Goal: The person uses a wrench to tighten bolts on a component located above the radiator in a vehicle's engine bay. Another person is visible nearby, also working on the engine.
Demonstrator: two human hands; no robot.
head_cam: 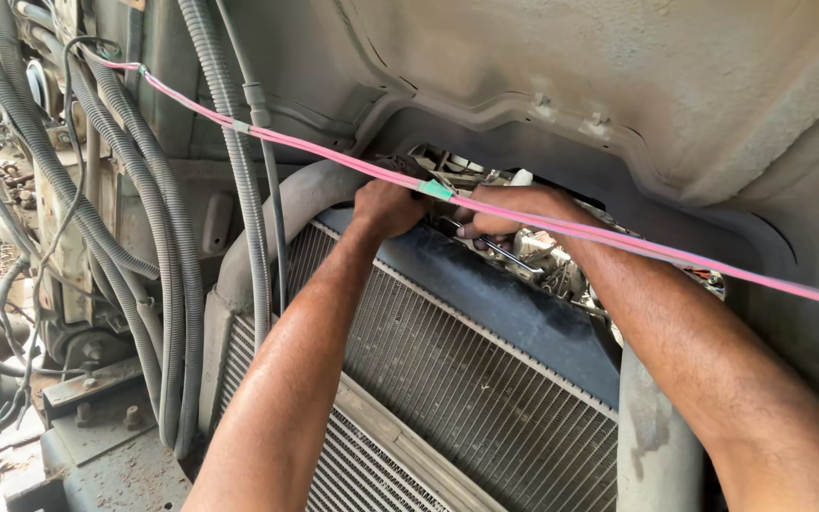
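Right hand, frame centre, has fingers closed around a slim metal wrench; left hand beside it is clenched, contents indiscernible. Both sit above the radiator, behind a pink hose crossing diagonally; grey corrugated conduits hang left.

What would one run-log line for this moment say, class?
left hand: reaching behind radiator top, grip hidden | right hand: grip on metal wrench | pink hose: crossing over both hands
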